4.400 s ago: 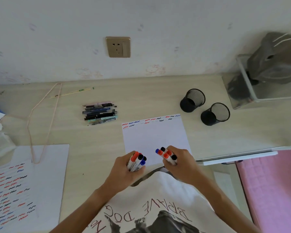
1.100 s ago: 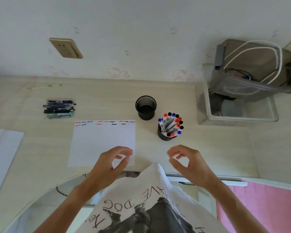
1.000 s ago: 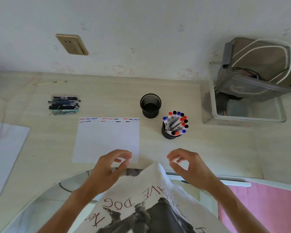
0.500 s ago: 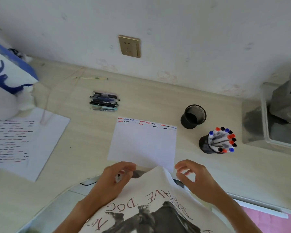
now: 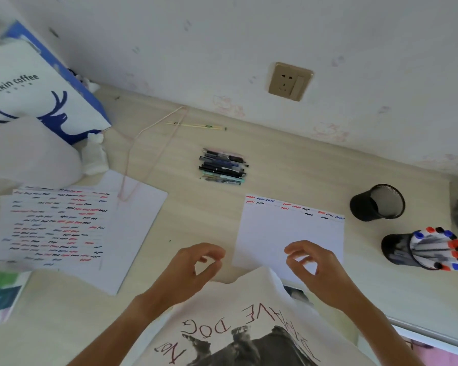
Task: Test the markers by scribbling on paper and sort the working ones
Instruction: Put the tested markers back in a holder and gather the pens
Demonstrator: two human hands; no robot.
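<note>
Though both hands are free, these lines run from the markers outward.
Markers: markers (image 5: 434, 250) stand bunched, caps up, in the nearer mesh cup (image 5: 397, 249) at the right of the bench (image 5: 288, 165).
Test sheet: paper (image 5: 288, 233) lies in front of the person, squiggles along its far edge only.
Hands: left hand (image 5: 193, 268) and right hand (image 5: 312, 265) hover loosely curled, grasping nothing.
Risk, tipping: the full cup looks top-heavy; a careless reach could likely knock it over and scatter the markers.
Risk, mixing: the empty cup (image 5: 378, 202) sits just beside it, so a marker could land in the wrong one.
Around: pile of pens (image 5: 222, 167), used sheets (image 5: 64, 225), coffee bag (image 5: 37, 83).
In the way: nothing lies between hands and cups.
</note>
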